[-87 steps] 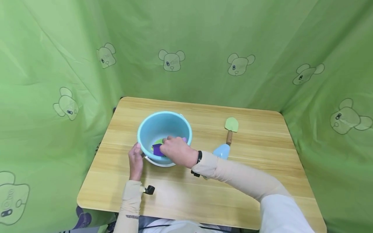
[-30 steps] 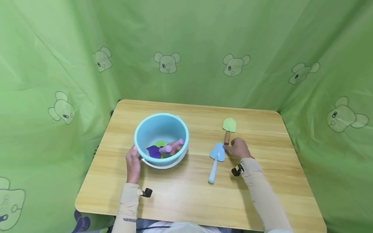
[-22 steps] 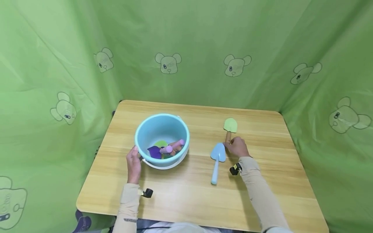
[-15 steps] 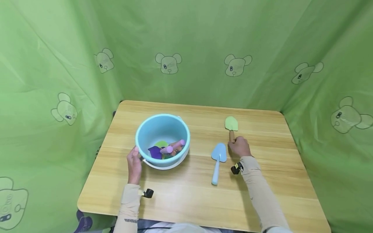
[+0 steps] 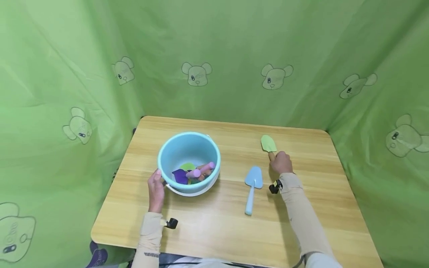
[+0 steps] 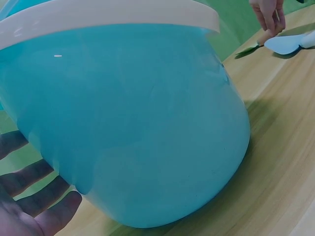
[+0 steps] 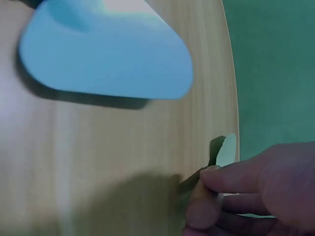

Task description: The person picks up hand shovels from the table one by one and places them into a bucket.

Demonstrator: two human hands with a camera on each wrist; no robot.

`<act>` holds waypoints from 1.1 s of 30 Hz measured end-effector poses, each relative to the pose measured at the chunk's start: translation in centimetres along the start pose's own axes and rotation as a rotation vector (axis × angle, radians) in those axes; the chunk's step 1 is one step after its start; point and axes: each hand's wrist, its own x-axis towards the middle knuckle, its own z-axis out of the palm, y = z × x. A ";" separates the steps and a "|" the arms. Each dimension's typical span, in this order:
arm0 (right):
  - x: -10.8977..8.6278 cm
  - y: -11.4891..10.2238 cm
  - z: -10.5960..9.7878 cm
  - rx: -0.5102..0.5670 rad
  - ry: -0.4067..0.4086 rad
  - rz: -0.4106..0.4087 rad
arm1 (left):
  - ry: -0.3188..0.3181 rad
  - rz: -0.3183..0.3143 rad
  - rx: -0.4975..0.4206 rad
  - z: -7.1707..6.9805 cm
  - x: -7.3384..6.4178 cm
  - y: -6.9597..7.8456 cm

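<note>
My right hand (image 5: 281, 162) pinches the wooden handle of a green-bladed trowel (image 5: 268, 143) at the table's right side. In the right wrist view, thumb and fingers close round that handle (image 7: 203, 204), and the blade tip points away. My left hand (image 5: 156, 190) rests against the near left side of a light blue bucket (image 5: 189, 191). In the left wrist view its fingers (image 6: 44, 196) lie fairly straight along the bucket's wall. Inside the bucket are a purple-bladed tool (image 5: 180, 176), lilac handles (image 5: 193, 173) and something green (image 5: 187, 166), partly hidden.
A light blue trowel (image 5: 253, 178) lies on the wooden table (image 5: 218, 223) between the bucket and my right hand. The bucket's white carrying handle (image 5: 191, 194) hangs down at its front. Green curtains (image 5: 234, 100) with mouse faces surround the table.
My right hand has left the bucket, where lilac-handled tools now lie, and has taken the green trowel's wooden handle. The trowel has turned slightly. My left hand stays at the bucket.
</note>
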 end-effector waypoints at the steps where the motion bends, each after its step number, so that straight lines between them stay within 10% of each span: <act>1: 0.2 0.1 -0.1 -0.005 0.002 -0.003 | -0.002 -0.001 -0.004 0.1 0.0 0.0; 33: 1.4 -2.0 0.9 -0.024 -0.130 -0.138 | 0.006 0.008 0.015 0.0 0.1 0.0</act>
